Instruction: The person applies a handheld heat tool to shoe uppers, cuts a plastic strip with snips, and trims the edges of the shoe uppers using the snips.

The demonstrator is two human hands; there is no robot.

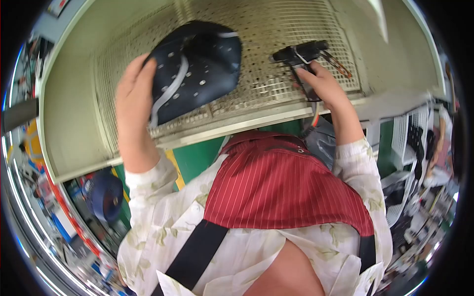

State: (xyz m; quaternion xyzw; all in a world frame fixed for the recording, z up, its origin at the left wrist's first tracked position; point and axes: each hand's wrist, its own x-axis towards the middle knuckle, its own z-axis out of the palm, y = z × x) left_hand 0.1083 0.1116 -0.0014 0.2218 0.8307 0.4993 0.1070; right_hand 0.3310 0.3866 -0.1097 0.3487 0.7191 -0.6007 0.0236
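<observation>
A dark, curved panel (pixel 212 74) with small pale spots and a light grey strip is held over the perforated grid. My left hand (pixel 136 98) grips its left edge, with the thumb on the near face and the other fingers partly hidden. On the right, my right hand (pixel 323 86) is wrapped round the handle of a black spray gun (pixel 303 52), whose hose or cable runs down from the grip. The gun's barrel end points left, toward the panel, with a gap between them.
A pale booth or tray (pixel 66 113) with raised walls surrounds the grid (pixel 261 24). Below its left side is a dark blue rounded object (pixel 103 195). White racks (pixel 402 143) stand at the right, and another person (pixel 439 153) is at the far right.
</observation>
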